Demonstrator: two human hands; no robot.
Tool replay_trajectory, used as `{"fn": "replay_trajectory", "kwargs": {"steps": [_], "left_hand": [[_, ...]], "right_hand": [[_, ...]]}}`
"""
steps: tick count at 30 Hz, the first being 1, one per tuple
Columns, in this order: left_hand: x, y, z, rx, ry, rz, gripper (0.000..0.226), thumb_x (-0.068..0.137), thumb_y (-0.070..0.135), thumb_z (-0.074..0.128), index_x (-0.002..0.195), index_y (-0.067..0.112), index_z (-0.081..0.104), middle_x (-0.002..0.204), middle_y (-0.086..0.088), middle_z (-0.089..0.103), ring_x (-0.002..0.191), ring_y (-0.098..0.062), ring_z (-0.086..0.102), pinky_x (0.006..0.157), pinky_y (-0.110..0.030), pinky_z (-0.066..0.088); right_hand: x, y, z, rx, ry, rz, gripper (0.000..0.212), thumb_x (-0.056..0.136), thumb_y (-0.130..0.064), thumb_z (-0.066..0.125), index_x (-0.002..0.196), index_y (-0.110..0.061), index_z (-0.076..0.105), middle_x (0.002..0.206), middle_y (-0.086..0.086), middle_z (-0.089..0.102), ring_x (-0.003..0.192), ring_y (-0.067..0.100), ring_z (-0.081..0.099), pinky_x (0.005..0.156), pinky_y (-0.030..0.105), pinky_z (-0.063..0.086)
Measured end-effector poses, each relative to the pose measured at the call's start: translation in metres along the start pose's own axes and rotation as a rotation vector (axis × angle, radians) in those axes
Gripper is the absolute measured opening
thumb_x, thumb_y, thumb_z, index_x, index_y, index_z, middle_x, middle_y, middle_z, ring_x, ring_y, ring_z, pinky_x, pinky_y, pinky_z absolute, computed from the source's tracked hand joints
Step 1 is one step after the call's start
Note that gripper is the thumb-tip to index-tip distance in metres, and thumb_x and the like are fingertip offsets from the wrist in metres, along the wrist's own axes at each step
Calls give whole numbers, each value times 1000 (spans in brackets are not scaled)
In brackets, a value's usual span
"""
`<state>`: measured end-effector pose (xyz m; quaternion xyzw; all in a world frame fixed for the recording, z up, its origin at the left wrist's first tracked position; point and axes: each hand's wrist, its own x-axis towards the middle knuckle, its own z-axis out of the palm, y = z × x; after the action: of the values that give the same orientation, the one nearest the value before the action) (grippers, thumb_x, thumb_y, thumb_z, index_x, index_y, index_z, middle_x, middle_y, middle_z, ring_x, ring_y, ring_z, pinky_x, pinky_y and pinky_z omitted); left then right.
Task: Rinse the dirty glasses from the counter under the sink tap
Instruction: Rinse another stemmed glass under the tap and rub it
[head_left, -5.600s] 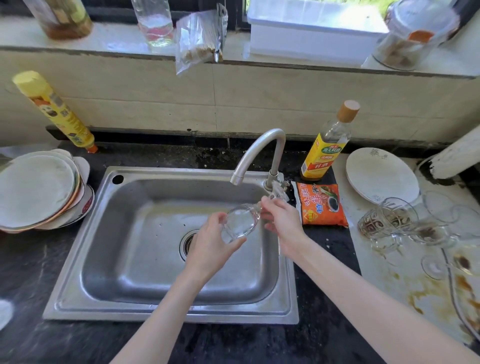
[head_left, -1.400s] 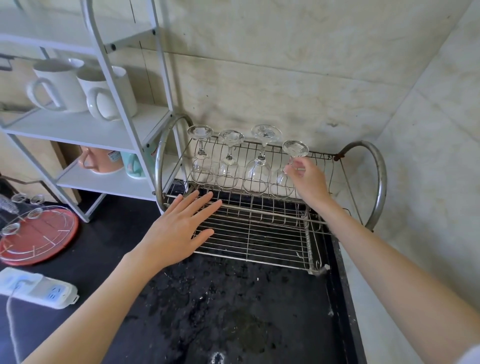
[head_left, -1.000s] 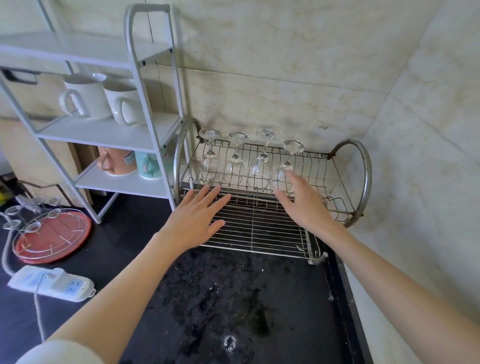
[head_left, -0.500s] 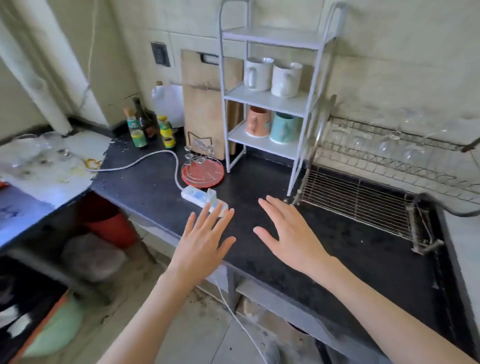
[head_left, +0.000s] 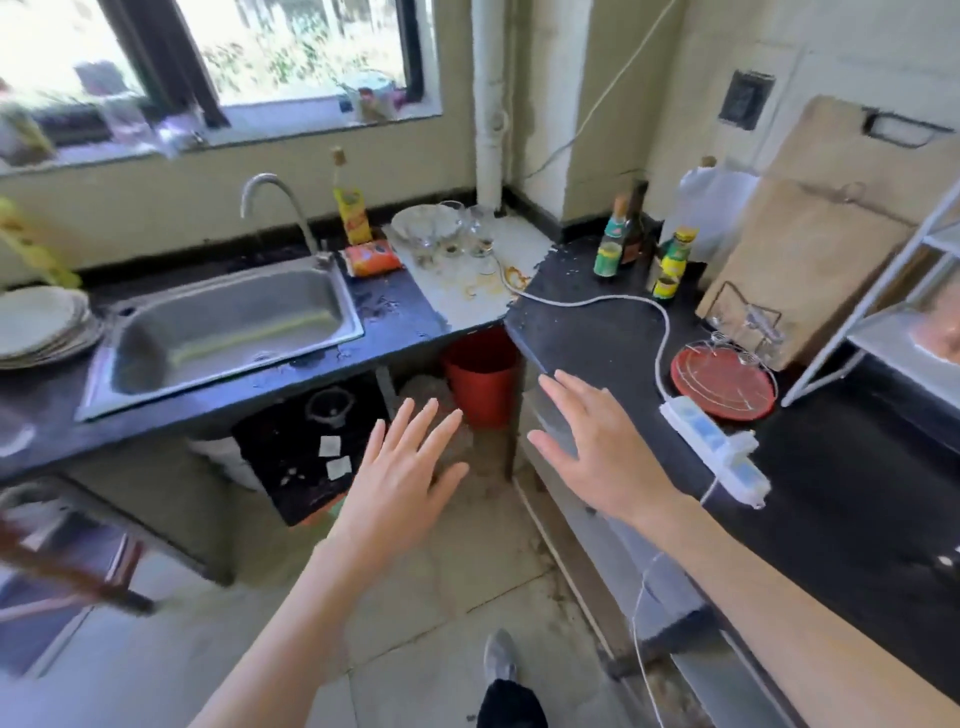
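Note:
Several dirty stemmed glasses (head_left: 457, 239) stand on the stained white counter patch (head_left: 483, 291), right of the steel sink (head_left: 228, 332) with its curved tap (head_left: 280, 208). My left hand (head_left: 400, 478) hangs over the floor with straight, spread fingers and holds nothing. My right hand (head_left: 592, 447) is spread the same way, empty, at the edge of the black counter (head_left: 831, 467). Both hands are well short of the glasses.
A stack of plates (head_left: 41, 327) sits left of the sink. A yellow bottle (head_left: 350, 208) and an orange packet (head_left: 371, 257) lie beside the tap. A power strip (head_left: 711, 452), red tray (head_left: 722, 384), sauce bottles (head_left: 618, 239) and cutting board (head_left: 821, 249) occupy the right counter. A red bucket (head_left: 480, 374) stands underneath.
The view has swung left from the drying rack and shelf to the sink and dirty glasses. Both hands stay empty and spread, now over the floor and counter edge.

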<state>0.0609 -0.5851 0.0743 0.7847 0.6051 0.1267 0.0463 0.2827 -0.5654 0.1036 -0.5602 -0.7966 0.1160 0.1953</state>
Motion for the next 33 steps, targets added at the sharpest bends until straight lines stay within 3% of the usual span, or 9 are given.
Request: {"fn": "replay_trajectory", "kwargs": {"steps": [4,11,16,23,26,28,33], "left_hand": [[50,-45,-9,23,63,-78,68,87,57,17,144,24,32,151,-3,30,143,-26,17,113,-42,11],[135,-102,-8,4,94,-218,65,89,54,21,141,20,38,147,-5,39,140,-27,25,111,-45,22],[186,-138,7,-30,57,-282,76,81,62,6,146,27,24,154,-1,23,145,-21,9,115,-38,6],[273,-194,34,-100,-31,-309,82,76,65,1,147,29,18,156,1,14,145,-20,2,115,-36,4],[321,-225,43,-119,-62,-290,71,87,65,16,148,28,17,156,0,13,145,-21,1,116,-38,7],[355,-245,45,-108,-97,-272,60,96,52,29,148,28,14,157,1,10,145,-20,-1,116,-38,7],[429,-283,48,-117,-137,-206,64,94,59,23,148,28,13,157,1,10,145,-19,-1,117,-37,6]], "right_hand": [[85,1,10,-24,-18,-95,59,96,-43,44,147,-19,27,154,2,26,143,16,20,118,36,9],[214,14,28,-28,-63,-176,59,96,-44,43,147,-19,27,153,2,28,142,16,21,117,34,10],[285,30,47,-22,-105,-165,60,95,-44,43,147,-20,26,153,1,28,142,16,21,118,37,15],[385,61,82,-69,-180,-87,58,96,-41,42,148,-22,22,154,0,24,143,15,18,118,32,12],[431,76,100,-84,-184,-42,59,97,-41,40,148,-20,21,155,1,23,143,16,18,117,31,12],[461,86,108,-87,-193,18,60,97,-42,40,148,-18,21,155,2,22,143,16,18,118,34,14],[528,113,116,-100,-215,158,58,97,-37,43,148,-16,23,153,5,26,141,19,24,115,32,20]]}}
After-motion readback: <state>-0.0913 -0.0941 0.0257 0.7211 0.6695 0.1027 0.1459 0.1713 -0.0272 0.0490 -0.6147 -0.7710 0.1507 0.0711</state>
